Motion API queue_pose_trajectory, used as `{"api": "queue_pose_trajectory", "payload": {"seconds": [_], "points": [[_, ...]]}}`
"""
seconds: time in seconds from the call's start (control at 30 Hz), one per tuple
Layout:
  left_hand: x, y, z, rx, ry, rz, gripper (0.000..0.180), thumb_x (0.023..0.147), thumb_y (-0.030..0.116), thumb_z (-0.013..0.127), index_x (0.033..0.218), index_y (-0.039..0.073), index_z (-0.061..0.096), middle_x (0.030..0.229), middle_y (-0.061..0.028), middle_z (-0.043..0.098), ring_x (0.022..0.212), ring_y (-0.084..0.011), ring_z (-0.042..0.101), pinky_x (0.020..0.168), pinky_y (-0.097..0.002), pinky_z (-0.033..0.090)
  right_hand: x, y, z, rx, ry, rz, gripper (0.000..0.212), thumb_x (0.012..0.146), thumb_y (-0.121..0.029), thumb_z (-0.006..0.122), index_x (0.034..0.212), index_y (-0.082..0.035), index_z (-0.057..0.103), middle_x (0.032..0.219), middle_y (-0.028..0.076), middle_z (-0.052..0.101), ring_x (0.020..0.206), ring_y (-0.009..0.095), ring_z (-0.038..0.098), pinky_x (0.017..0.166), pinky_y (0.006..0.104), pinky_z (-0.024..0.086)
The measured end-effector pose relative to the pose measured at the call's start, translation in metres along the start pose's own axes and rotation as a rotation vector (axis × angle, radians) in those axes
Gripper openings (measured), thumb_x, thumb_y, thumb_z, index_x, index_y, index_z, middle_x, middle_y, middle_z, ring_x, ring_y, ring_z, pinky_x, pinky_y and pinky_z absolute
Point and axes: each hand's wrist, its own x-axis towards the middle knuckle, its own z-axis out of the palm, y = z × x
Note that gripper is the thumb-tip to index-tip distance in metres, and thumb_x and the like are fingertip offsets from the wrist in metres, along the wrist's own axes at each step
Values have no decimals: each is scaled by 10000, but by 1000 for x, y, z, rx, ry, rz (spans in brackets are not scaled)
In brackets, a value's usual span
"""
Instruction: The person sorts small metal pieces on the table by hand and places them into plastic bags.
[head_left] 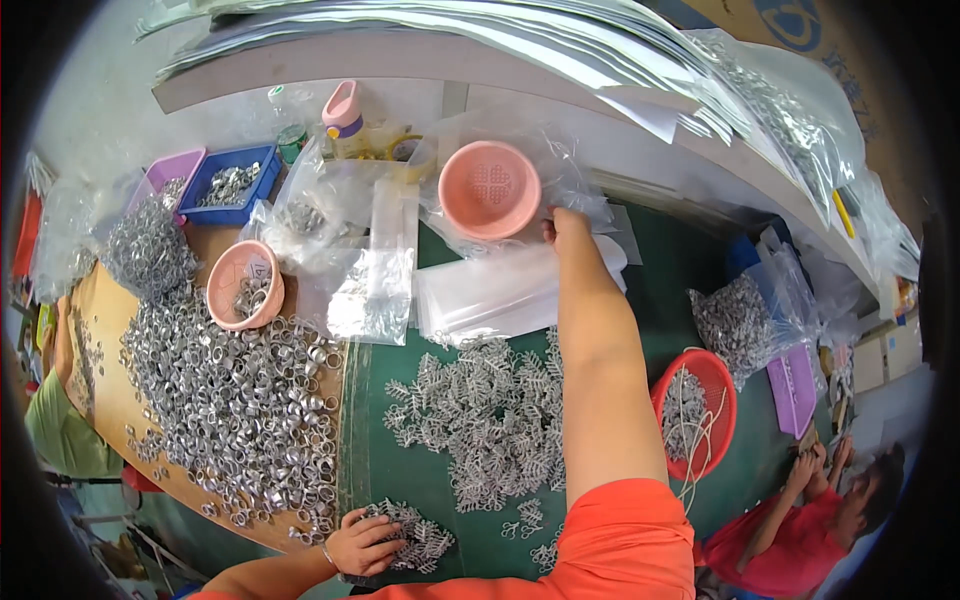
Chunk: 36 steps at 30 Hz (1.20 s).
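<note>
My left hand (365,543) rests at the near edge of the green table, its fingers apart and lying over the side of a small heap of grey leaf-shaped metal pieces (422,540). My right arm stretches far forward. At its end my right hand (570,228) is closed beside the rim of a pink plastic basket (490,190), over clear plastic bags (570,165); what its fingers hold, if anything, is hidden. Below that hand lies a stack of flat clear bags (490,295). A larger pile of the leaf-shaped pieces (480,420) spreads between my arms.
Left, a big heap of metal rings (240,420) covers brown board, with a small pink basket (222,290) on it. A red basket (730,400) stands right. A shelf (330,85) overhangs the back. Co-workers sit right (790,540) and left (60,430).
</note>
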Motion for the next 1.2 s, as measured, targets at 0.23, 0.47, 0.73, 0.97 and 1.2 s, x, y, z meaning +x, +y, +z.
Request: {"api": "queue_pose_trajectory", "payload": {"seconds": [0.23,0.47,0.73,0.97,1.2], "points": [[2,4,1,-12,15,-15,313,789,298,606,1082,189,628,1168,-40,571,1130,-213,495,1026,-435,226,15,-5,10,-27,162,192,136,858,-89,477,920,-83,599,749,69,578,563,164,568,396,234,375],[-3,5,-1,19,-9,-11,311,786,298,615,1076,186,627,1159,-51,568,1108,-246,500,996,-447,265,-44,-8,15,-37,85,-503,90,881,-108,493,880,-34,544,731,81,587,493,172,585,336,271,380],[0,2,2,8,4,18,329,748,274,630,1064,184,623,1174,-59,552,1134,-262,472,1003,-454,261,-86,-37,-102,312,213,-643,151,942,-208,440,984,-79,507,833,26,614,658,128,603,457,244,404],[3,2,1,31,7,52,335,743,272,630,1065,179,621,1182,-58,545,1142,-258,464,1007,-457,253,-92,-37,-175,689,115,-507,176,956,-301,392,956,-142,466,909,69,657,566,113,520,446,243,376],[-2,4,-2,27,-4,5,323,757,270,633,1065,175,619,1198,-52,542,1153,-246,465,1006,-445,253,-107,-9,-58,220,-59,-526,288,902,-277,485,1067,-40,483,816,79,615,655,171,564,521,315,446]]}}
